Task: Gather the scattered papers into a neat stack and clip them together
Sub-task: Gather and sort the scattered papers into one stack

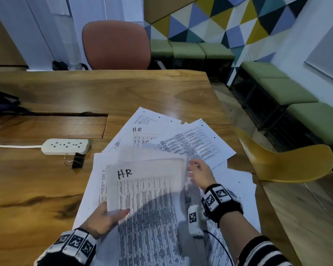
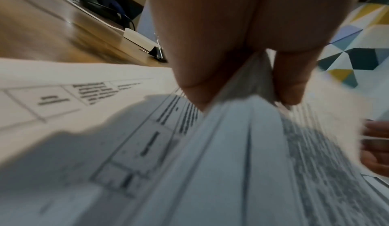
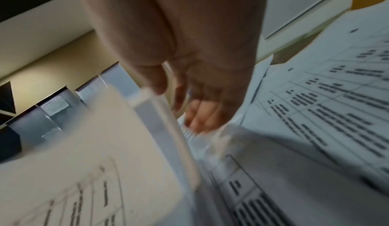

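head view: wooden table (image 1: 46, 189), right edge running close beside the scattered papers (image 1: 190, 143); bare wood lies open to the left and far side. held sheaf (image 1: 148, 181), marked "h·r", lifted over the lower sheets, long axis pointing away from the person, blurred. left hand (image 1: 104, 219) pinches its near edge, thumb on top. right hand (image 1: 200, 173) at its far right corner, fingers loosely spread; whether it grips cannot be told. binder clip (image 1: 77, 160) lies left of the papers, just beside a power strip (image 1: 65, 146). yellow chair (image 1: 288, 162) stands off the table's right edge; red chair (image 1: 116, 45) beyond the far edge.

left wrist view: fingers (image 2: 193, 80) and thumb clamp the sheaf (image 2: 242, 138); binder clip (image 2: 156, 53) behind.

right wrist view: right hand (image 3: 189, 80) with fingers hanging relaxed beside the sheaf's edge (image 3: 164, 129); contact blurred.
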### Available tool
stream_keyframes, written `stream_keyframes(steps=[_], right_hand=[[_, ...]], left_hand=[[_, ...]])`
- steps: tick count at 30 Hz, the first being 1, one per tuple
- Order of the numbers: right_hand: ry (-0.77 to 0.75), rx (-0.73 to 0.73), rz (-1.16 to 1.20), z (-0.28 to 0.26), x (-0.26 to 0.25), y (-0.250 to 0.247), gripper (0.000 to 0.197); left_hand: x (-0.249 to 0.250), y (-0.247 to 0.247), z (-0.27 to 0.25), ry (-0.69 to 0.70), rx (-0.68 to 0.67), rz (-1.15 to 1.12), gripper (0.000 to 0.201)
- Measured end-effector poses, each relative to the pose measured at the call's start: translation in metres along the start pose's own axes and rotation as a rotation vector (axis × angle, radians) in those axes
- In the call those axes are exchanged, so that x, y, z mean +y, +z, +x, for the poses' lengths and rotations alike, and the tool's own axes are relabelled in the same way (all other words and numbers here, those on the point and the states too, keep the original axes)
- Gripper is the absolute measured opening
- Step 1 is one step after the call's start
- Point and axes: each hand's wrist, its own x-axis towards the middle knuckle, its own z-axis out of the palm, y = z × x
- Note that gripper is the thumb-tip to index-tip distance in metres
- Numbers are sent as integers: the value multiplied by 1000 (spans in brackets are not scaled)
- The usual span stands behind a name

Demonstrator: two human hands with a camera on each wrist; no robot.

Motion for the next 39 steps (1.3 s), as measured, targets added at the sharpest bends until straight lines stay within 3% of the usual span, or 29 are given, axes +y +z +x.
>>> stream_keyframes(steps=[2, 3, 5, 8, 11, 15, 17, 21, 25, 28, 30, 32, 34, 35, 37, 39], right_hand=[[52, 272, -83, -6, 16, -7, 15], [94, 315, -122, -13, 23, -11, 17], [182, 246, -165, -30, 33, -11, 24], [206, 90, -162, -49, 46, 1, 28], [111, 5, -122, -66, 51, 9, 11], [14, -88, 139, -86, 57, 6, 14], [20, -36, 155, -90, 65, 4, 19], [43, 237, -119, -94, 77, 5, 32], [-19, 268, -264, -105, 80, 10, 22], [43, 273, -178, -107, 85, 10, 29], [59, 231, -85, -110, 82, 9, 24], [42, 59, -10, -116, 74, 6, 13], [49, -96, 165, -121, 68, 0, 15], [72, -100, 262, -122, 66, -2, 15], [98, -80, 339, -121, 66, -3, 7], [109, -157, 174, -119, 67, 3, 63]], left_hand=[[-11, -5, 3, -12, 100, -53, 80], [-12, -4, 3, -5, 133, -39, 80], [-13, -4, 3, 24, 164, 7, 74], [-8, 6, -2, 71, 166, -1, 46], [-7, 14, -6, 101, 169, -65, 38], [-13, 4, -8, 75, 218, -182, 62], [-12, 2, -9, 83, 184, -177, 69], [-11, 5, -9, 116, 150, -72, 53], [-8, 9, -14, 195, 234, 39, 28], [-8, 11, -18, 208, 259, 72, 23], [-4, 13, -21, 226, 249, 46, 28], [2, 12, -22, 223, 218, -58, 41], [7, 8, -25, 183, 187, -176, 48], [7, 4, -24, 152, 155, -216, 51], [3, -4, -21, 39, 86, -215, 78], [-5, -4, -18, -64, 43, -165, 109]])
